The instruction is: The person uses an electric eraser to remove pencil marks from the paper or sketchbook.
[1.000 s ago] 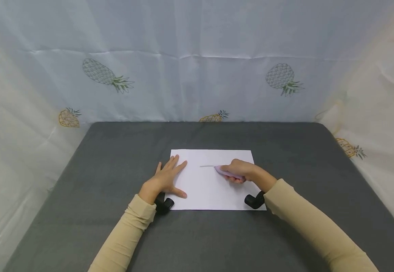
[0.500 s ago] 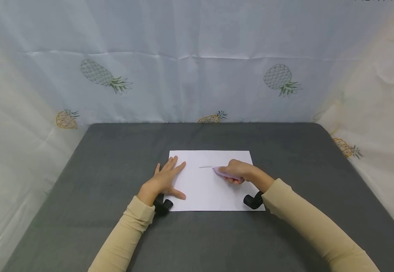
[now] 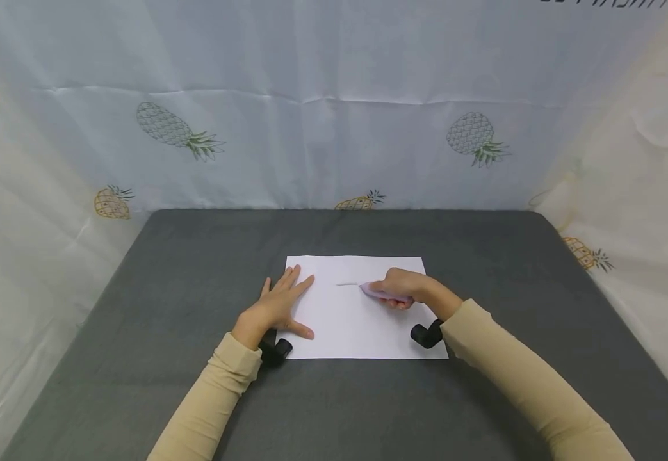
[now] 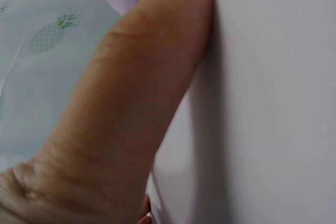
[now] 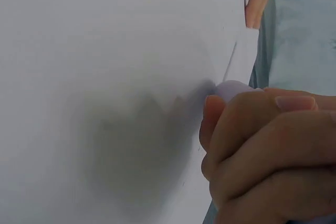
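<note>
A white sheet of paper (image 3: 357, 333) lies on the grey-covered table. My left hand (image 3: 276, 304) rests on its left side with the fingers spread and the thumb out to the side. My right hand (image 3: 401, 288) grips a lavender utility knife (image 3: 382, 294), its tapered tip against the upper middle of the paper. A short, thin straight line (image 3: 346, 283) runs left from that tip and shows as a fine line in the right wrist view. In the right wrist view, the curled fingers (image 5: 273, 156) hide most of the knife's body.
The grey tabletop (image 3: 334, 410) extends around the sheet on all sides. Behind and beside it hangs a pale curtain (image 3: 322, 141) with pineapple prints. Black wrist camera mounts (image 3: 426, 334) sit under both wrists, close to the paper.
The right wrist has risen slightly, while the knife tip stays at the same place on the paper. The left hand keeps still. The head view has shifted a little.
</note>
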A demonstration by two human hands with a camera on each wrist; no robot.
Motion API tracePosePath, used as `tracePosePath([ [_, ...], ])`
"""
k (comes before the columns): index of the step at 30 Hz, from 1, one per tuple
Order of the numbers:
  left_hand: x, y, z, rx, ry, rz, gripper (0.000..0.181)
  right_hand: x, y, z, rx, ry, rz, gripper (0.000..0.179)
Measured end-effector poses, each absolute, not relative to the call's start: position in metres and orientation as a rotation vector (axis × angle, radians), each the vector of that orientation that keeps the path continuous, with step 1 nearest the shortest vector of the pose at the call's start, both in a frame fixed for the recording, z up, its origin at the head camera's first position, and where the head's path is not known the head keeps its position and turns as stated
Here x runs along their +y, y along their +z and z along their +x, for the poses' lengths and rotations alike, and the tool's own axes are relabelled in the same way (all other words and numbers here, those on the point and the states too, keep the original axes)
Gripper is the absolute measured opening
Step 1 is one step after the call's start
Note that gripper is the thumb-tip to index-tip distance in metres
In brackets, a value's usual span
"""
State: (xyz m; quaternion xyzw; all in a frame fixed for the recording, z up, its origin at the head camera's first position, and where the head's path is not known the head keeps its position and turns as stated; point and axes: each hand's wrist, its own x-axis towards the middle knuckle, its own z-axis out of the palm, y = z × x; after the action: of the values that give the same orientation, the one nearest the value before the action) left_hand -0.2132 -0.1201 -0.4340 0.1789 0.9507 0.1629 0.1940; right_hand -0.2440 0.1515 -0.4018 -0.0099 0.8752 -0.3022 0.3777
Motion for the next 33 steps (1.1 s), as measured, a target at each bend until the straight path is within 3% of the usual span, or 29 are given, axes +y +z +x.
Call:
tracePosePath([
  [33, -0.1213, -0.4347, -0.2135, 2.673, 0.443, 0.509, 0.117, 0.1442, -0.3973, -0.2473, 2.344, -0.659, -0.08, 0.049],
])
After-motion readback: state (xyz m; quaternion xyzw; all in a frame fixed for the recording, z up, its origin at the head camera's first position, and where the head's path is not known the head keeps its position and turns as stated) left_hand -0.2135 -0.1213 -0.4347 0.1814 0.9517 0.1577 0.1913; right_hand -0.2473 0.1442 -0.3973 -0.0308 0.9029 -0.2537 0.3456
